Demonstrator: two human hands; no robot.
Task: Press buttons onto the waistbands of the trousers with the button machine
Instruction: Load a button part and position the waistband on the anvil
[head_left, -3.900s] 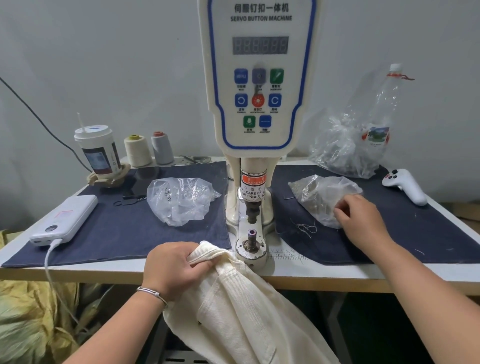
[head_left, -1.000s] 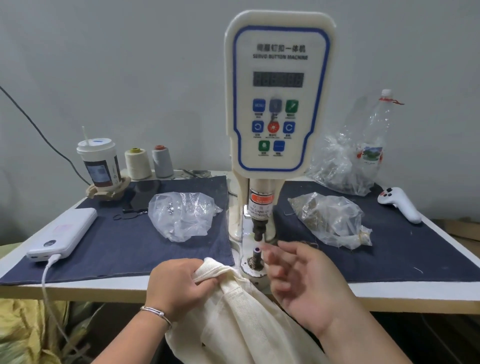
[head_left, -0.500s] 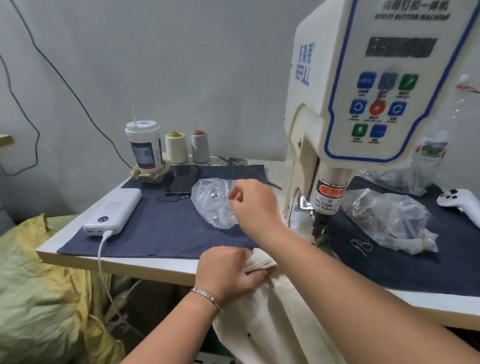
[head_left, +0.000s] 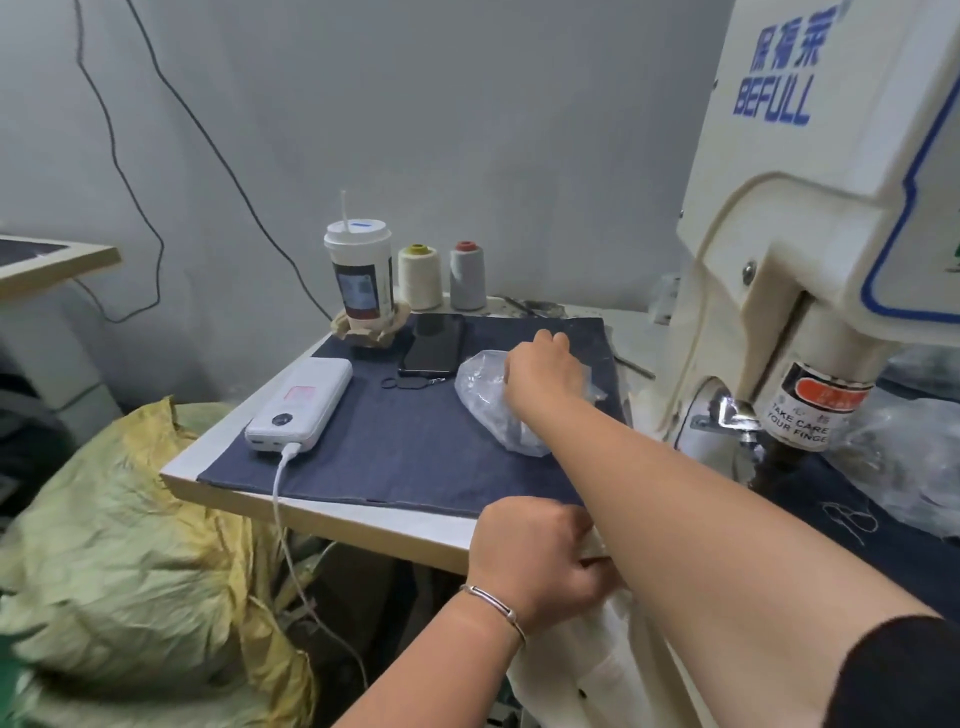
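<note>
The cream button machine (head_left: 810, 208) rises at the right, its press head (head_left: 810, 410) wearing a warning label. My left hand (head_left: 530, 556) grips the cream trousers (head_left: 571, 675) at the table's front edge; the cloth hangs down below it. My right arm crosses over the left hand, and my right hand (head_left: 540, 374) lies on the clear plastic bag (head_left: 483, 395) left of the machine. Its fingers point down into the bag and are hidden. I cannot see a button in them.
A dark denim cloth (head_left: 405, 447) covers the table. On it lie a white power bank (head_left: 301, 405) with its cable, a black phone (head_left: 434, 345), a lidded cup (head_left: 358, 275) and two thread spools (head_left: 420, 278). A yellow sack (head_left: 119, 571) sits left of the table. Another plastic bag (head_left: 904, 447) lies at the right.
My right hand left the right bag, passed the press post, then crossed to the left bag and sank onto it. The view swung left. My left hand kept its grip.
</note>
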